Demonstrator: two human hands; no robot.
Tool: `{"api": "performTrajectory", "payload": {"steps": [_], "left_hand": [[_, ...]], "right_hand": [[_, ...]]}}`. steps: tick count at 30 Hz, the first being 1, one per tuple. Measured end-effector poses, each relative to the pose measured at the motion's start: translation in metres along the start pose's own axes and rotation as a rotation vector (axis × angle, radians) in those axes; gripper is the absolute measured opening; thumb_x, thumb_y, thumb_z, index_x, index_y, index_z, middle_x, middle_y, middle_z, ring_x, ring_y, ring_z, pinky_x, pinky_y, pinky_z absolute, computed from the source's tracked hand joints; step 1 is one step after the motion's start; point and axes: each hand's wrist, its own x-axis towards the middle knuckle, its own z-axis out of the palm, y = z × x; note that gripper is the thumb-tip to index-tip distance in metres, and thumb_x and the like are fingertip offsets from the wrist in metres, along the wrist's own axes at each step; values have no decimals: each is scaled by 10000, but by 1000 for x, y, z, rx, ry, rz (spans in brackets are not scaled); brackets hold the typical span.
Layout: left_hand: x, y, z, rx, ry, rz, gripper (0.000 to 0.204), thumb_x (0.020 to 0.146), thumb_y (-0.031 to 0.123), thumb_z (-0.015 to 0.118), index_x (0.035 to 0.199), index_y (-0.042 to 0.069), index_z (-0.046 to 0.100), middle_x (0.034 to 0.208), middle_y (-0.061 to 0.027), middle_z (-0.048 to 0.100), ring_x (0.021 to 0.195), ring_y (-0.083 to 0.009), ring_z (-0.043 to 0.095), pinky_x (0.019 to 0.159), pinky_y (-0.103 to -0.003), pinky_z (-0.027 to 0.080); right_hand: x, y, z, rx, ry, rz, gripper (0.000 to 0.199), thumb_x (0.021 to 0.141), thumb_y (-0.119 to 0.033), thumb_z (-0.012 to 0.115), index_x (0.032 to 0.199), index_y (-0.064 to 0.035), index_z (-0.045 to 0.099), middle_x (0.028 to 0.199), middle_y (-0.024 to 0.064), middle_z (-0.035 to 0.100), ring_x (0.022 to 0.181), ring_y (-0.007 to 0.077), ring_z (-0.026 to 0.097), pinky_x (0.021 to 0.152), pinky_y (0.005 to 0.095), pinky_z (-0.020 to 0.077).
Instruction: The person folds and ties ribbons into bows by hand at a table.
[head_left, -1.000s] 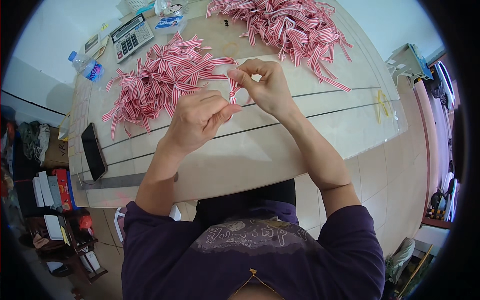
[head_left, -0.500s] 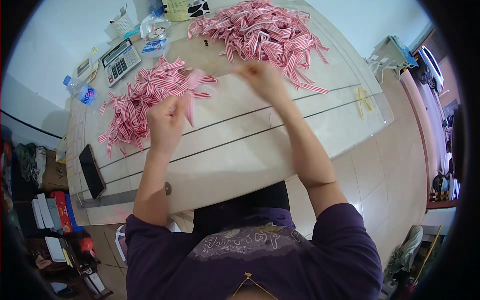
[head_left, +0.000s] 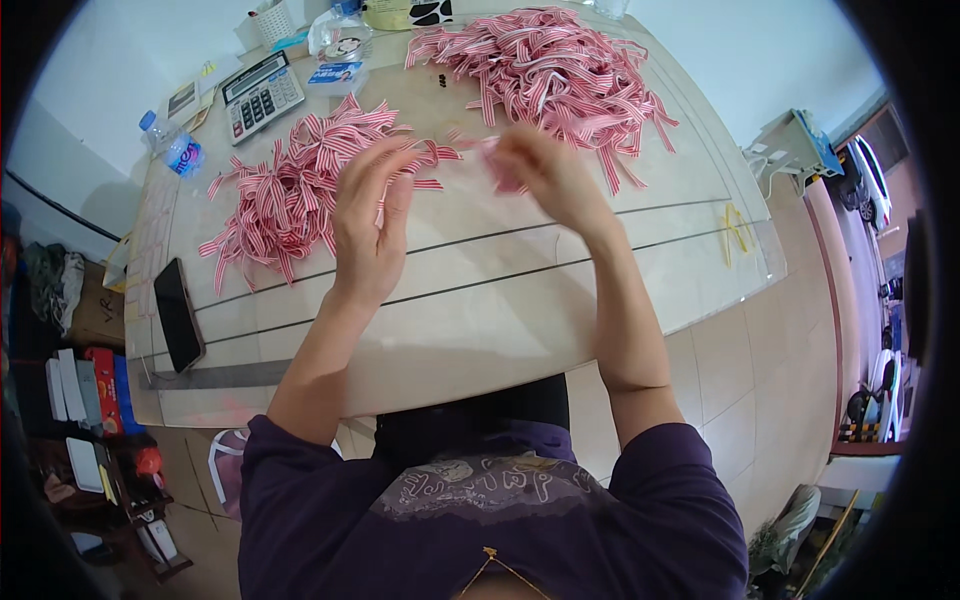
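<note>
My left hand (head_left: 370,215) is raised over the right edge of a heap of red-and-white striped ribbon pieces (head_left: 290,190), its fingers stretched out and apart with nothing in them. My right hand (head_left: 545,175) is blurred by motion just right of it. It pinches a striped ribbon strip (head_left: 497,172) that shows as a pink smear by its fingers. A bigger tangle of the same striped ribbon (head_left: 555,75) lies at the far side of the pale table (head_left: 480,300), beyond my right hand.
A black phone (head_left: 178,315) lies near the table's left edge. At the far left stand a calculator (head_left: 262,95), a water bottle (head_left: 172,148) and small packets (head_left: 340,45). Shelves with boxes (head_left: 85,390) are on the floor to the left; tiled floor (head_left: 740,400) lies to the right.
The hands, together on one ribbon piece a second ago, parted toward the two piles and have now come back toward each other. The right hand carries a strip.
</note>
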Motion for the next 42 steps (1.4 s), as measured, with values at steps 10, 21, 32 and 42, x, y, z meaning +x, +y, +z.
{"api": "performTrajectory", "payload": {"steps": [10,21,32,42], "left_hand": [[-15,-46,-34,-1482,-877,-933,309,928,249,415,898,-6,588,715,-129,602,641,-229,577,723,-293,436],[-5,-35,-49,-1312,-605,-769,316,916,289,454,786,26,574,621,-96,576,441,-112,477,495,-169,401],[-3,-34,-50,-1171,-513,-826,144,867,138,525,811,19,586,638,-68,588,441,-47,443,427,-169,358],[15,-45,-64,327,-231,44,453,714,82,675,1144,29,542,1084,-101,558,963,-202,529,831,-297,409]], "right_hand": [[-5,-29,54,652,-576,73,46,829,1,540,859,-32,530,657,13,548,501,72,445,464,165,319],[3,-6,29,614,-648,50,211,806,-34,603,1012,-19,560,699,37,589,501,58,436,470,150,321],[1,-1,59,755,-314,32,150,865,-156,556,909,-19,597,539,19,531,474,85,465,471,171,371],[-4,-18,23,1050,-512,270,190,871,-170,542,840,6,608,551,31,552,454,104,503,408,176,371]]}}
